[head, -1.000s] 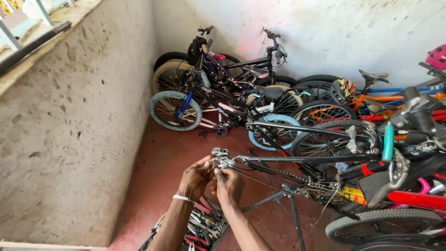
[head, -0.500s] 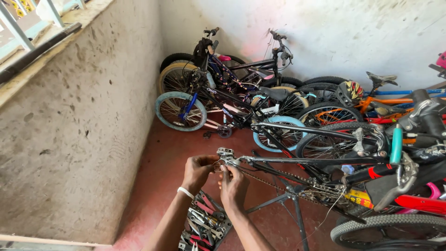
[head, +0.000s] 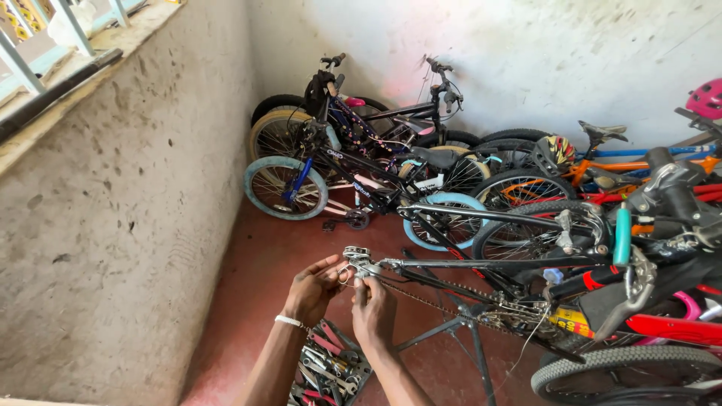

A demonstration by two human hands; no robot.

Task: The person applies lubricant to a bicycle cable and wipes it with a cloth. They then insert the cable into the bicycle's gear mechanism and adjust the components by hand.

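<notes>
Between both hands sits the rear derailleur (head: 359, 263): left hand (head: 314, 289) pinches it, right hand (head: 372, 312) steadies; careful fingertip adjustment seems next.

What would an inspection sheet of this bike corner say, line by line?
Surface: red floor, bare in parts.
Job's things: metal rear end of the bike frame, chain hanging from it.
Clutter: tray of hand tools below the wrists.
Grips: left hand and right hand, both pinching at the frame end.
Cables: thin cable dangling near the chain.
Surroundings: rough concrete wall, parked bicycles, pink helmet.
</notes>
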